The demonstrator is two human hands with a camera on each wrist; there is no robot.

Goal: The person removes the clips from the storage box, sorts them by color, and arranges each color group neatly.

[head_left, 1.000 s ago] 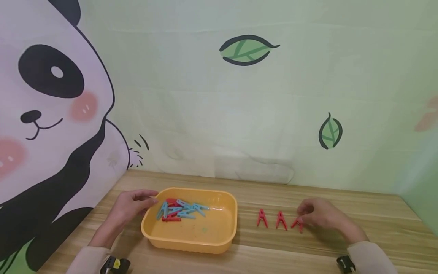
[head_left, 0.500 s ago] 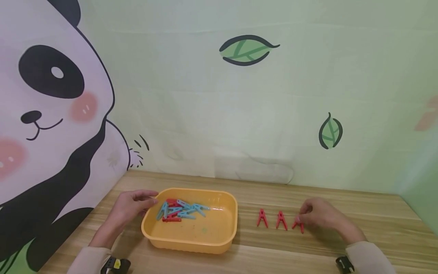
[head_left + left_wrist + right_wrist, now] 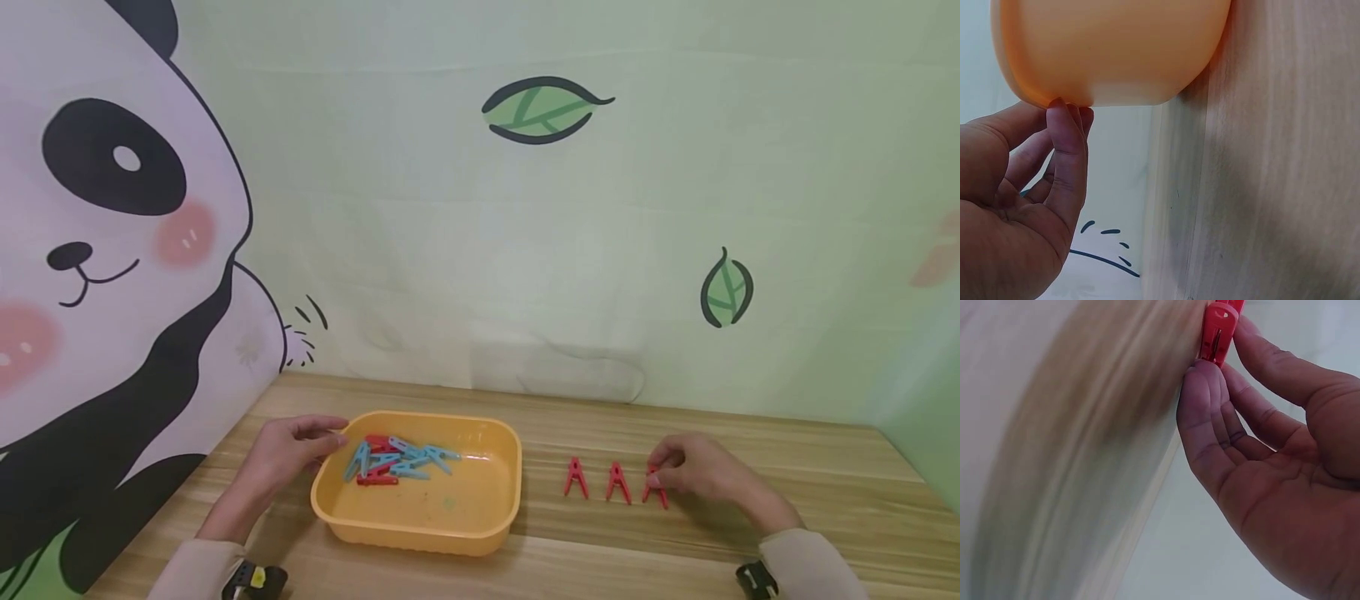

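Note:
In the head view, my right hand [image 3: 701,468] pinches a red clothespin [image 3: 656,493] at the right end of a row on the table. Two more red clothespins, one at the left [image 3: 575,478] and one in the middle [image 3: 617,483], stand in that row with legs spread toward me. The right wrist view shows the held clothespin [image 3: 1217,331] between thumb and fingertips. At the left, my left hand [image 3: 288,446] holds the far left rim of a yellow plastic basin [image 3: 420,542]. Its fingertips meet the rim in the left wrist view. Red and blue clothespins [image 3: 405,454] lie heaped inside the basin.
The wooden table [image 3: 570,558] runs back to a pale green wall [image 3: 420,208] printed with leaves. A big panda picture [image 3: 112,208] covers the left wall. Bands with small black devices sit on both wrists.
The red clothespin in my right hand has turned slightly, its legs now pointing more toward me like the other two. My left hand and the basin have stayed in place.

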